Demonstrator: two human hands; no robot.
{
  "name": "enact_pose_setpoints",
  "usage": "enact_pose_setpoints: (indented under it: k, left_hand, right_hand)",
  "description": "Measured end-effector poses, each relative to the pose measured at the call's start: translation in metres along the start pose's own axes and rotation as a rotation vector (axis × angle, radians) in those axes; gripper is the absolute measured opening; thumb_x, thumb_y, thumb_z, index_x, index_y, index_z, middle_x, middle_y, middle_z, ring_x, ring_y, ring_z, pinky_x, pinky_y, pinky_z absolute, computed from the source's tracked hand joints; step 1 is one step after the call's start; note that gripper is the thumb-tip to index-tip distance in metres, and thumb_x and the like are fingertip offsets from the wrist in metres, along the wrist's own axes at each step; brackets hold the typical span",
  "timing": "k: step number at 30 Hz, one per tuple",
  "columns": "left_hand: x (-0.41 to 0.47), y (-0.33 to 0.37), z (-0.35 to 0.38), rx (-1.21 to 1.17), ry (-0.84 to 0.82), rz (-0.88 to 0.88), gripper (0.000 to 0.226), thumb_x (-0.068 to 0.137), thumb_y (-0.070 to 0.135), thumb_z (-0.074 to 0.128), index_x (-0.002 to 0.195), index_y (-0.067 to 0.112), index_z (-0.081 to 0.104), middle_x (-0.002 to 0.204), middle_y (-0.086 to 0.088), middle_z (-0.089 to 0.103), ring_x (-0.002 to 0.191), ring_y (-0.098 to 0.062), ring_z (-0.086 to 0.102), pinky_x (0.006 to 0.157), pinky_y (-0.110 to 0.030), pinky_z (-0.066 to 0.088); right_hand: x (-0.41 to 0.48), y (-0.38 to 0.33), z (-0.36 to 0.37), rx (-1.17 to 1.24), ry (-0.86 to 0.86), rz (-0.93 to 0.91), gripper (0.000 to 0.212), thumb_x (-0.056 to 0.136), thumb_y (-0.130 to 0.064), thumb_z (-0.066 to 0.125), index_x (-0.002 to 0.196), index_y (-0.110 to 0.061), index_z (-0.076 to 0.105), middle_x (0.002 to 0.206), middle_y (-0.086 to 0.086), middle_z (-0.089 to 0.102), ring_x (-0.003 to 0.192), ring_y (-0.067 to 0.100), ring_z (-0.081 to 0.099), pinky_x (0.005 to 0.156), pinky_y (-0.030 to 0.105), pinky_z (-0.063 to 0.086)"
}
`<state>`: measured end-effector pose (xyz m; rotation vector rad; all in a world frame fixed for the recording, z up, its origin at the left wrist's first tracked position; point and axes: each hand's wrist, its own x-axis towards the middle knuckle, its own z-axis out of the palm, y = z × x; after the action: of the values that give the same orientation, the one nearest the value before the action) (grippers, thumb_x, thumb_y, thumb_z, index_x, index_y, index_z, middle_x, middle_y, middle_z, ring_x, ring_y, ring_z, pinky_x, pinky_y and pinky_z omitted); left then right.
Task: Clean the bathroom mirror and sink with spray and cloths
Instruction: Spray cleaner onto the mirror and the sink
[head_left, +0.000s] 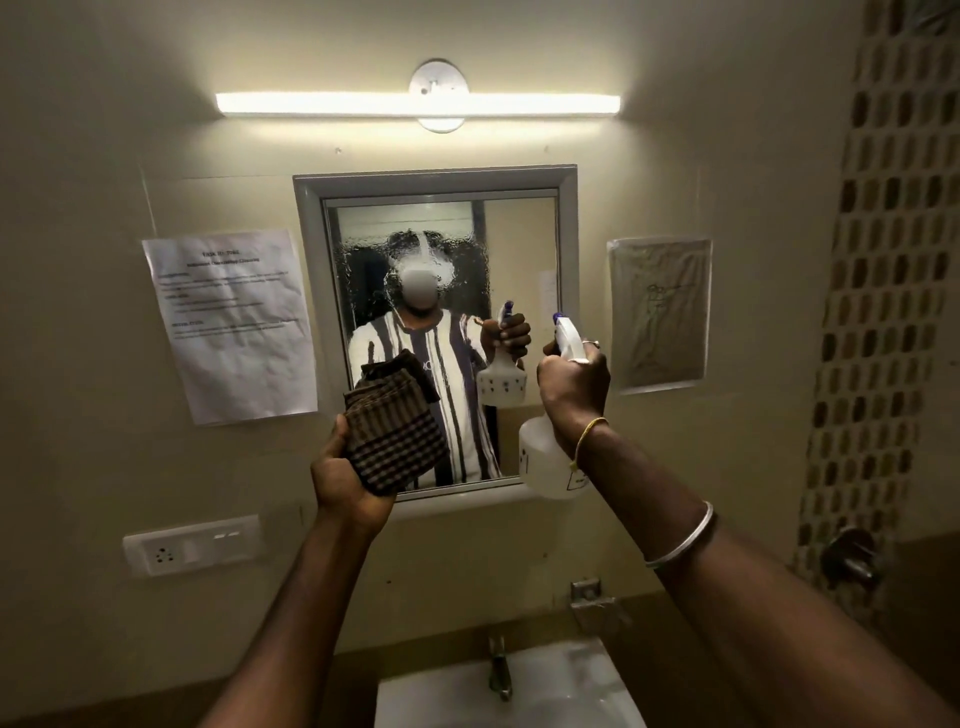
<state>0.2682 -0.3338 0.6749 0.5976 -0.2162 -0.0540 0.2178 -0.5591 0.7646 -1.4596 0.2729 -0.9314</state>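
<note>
Cloth and spray bottle are held up before a wet mirror.
A folded checked cloth (395, 436) is gripped in the left hand (348, 478) at the lower edge of the mirror (519, 244). A spray bottle (543, 460) is clasped by the right hand (574, 384), nozzle towards the glass. Droplets (358, 260) are seen on the upper glass. The sink (561, 696) is seen below.

— How many cleaning items?
— One spray bottle (545, 457), centre right; one checked cloth (392, 436), centre.
— On the wall?
— One mirror (519, 244), one strip light (415, 104) at top, two paper sheets (231, 325) (660, 312), one switch plate (192, 545) at lower left.
— Below?
— One sink (441, 696), one tap (500, 670); perhaps one metal fitting (852, 558) at lower right, too dim to identify.
</note>
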Motion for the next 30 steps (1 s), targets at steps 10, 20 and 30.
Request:
enact_pose_setpoints:
  k: [10,20,30]
  left_hand:
    - [-0.017,-0.001,-0.024,0.012,0.035,0.020,0.053,0.101,0.048,0.041,0.128,0.014,0.072,0.141,-0.019,0.063,0.130,-0.042,0.058,0.097,-0.061,0.053]
    - [-0.045,0.024,-0.054,0.038,0.153,0.040,0.057,0.106,0.050,0.035,0.144,0.013,0.056,0.141,-0.020,0.062,0.131,-0.042,0.056,0.102,-0.055,0.050]
    - [-0.055,0.014,-0.056,0.040,0.183,0.010,0.052,0.107,0.049,0.035,0.133,0.014,0.063,0.131,-0.019,0.069,0.120,-0.041,0.062,0.097,-0.055,0.053]
  right_hand:
    - [-0.058,0.048,0.011,-0.052,-0.224,-0.075,0.031,0.096,-0.005,0.058,0.088,-0.034,0.058,0.081,-0.004,0.061,0.076,0.021,0.064,0.064,0.038,0.057]
    - [-0.116,0.045,0.079,0.014,-0.370,-0.088,0.019,0.084,-0.001,0.058,0.092,-0.016,0.066,0.087,-0.001,0.064,0.079,0.016,0.063,0.063,0.032,0.050]
    - [-0.116,0.055,0.072,0.033,-0.286,-0.070,0.018,0.085,-0.006,0.061,0.094,-0.021,0.068,0.085,-0.004,0.067,0.077,0.015,0.063,0.066,0.032,0.051]
